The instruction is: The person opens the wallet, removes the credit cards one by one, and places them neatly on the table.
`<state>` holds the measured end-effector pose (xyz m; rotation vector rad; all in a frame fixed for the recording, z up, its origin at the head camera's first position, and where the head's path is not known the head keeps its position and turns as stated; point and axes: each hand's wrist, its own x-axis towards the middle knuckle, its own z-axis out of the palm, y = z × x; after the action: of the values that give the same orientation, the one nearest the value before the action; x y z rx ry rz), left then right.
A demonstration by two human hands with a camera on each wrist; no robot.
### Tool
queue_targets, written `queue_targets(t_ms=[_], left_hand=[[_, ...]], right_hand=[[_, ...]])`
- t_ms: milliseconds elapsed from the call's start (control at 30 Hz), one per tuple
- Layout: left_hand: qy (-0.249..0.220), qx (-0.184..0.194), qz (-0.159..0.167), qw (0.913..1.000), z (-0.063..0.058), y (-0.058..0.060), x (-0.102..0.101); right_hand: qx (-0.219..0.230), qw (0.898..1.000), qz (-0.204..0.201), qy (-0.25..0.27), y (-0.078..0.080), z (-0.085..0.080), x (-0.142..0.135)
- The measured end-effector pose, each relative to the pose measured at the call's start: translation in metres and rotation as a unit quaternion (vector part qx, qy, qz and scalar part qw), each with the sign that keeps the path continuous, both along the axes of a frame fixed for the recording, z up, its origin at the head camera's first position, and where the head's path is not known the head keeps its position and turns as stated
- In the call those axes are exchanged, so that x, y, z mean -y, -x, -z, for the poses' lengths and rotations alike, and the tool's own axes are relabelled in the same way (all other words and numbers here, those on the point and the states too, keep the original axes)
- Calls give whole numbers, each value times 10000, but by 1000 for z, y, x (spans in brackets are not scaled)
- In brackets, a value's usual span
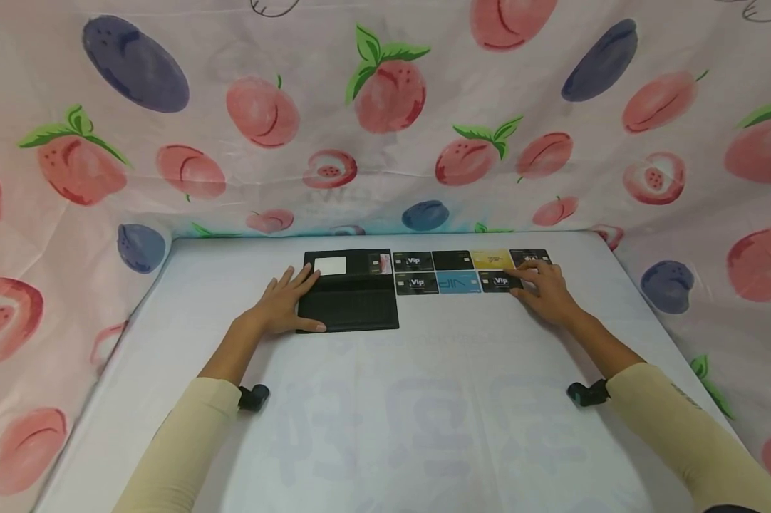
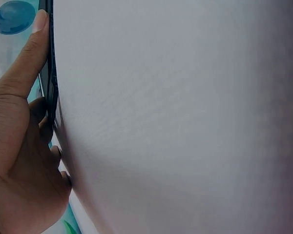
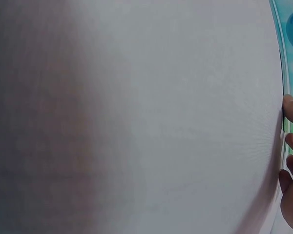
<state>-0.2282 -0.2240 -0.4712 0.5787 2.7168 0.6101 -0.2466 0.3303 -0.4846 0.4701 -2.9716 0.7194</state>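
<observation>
Right of the open black wallet (image 1: 350,308), just beside its edge, seven cards show flat on the white counter (image 1: 424,442) in two rows. Wallet itself lies spread flat on the counter; far half carries a white rectangle (image 1: 330,266) and, toward its right edge, a slotted card (image 1: 375,263) with a pinkish part.

Back row, counting away from the wallet: black Vip card (image 1: 407,266), plain black card (image 1: 452,261), gold card (image 1: 490,259), dark end card (image 1: 526,254). Front row, same order: near Vip card (image 1: 417,283), blue card (image 1: 459,282), far Vip card (image 1: 497,281).

Left hand (image 1: 283,303): at the wallet's left edge, fingers spread wide, thumb on the near half, fingertips at the far half. Right hand (image 1: 548,288): beyond the cards from the wallet, thumb and forefinger a little apart, tips at the far Vip card; cannot tell whether they pinch it.

Nearer the person than the wallet: two beige sleeves (image 1: 177,445), dark wrist cameras (image 1: 254,397) at the cuffs. Behind the wallet hangs fruit-print cloth (image 1: 231,43).
</observation>
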Motion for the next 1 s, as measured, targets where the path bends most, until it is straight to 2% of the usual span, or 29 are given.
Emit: queue_targets(t_ms=[833, 1000], left_hand=[[46, 33, -1, 10000, -2, 0, 0], [41, 36, 7, 10000, -1, 0, 0]], right_hand=[[-113, 9999, 51, -49, 4, 4, -1], [-376, 9992, -98, 117, 3, 4, 2]])
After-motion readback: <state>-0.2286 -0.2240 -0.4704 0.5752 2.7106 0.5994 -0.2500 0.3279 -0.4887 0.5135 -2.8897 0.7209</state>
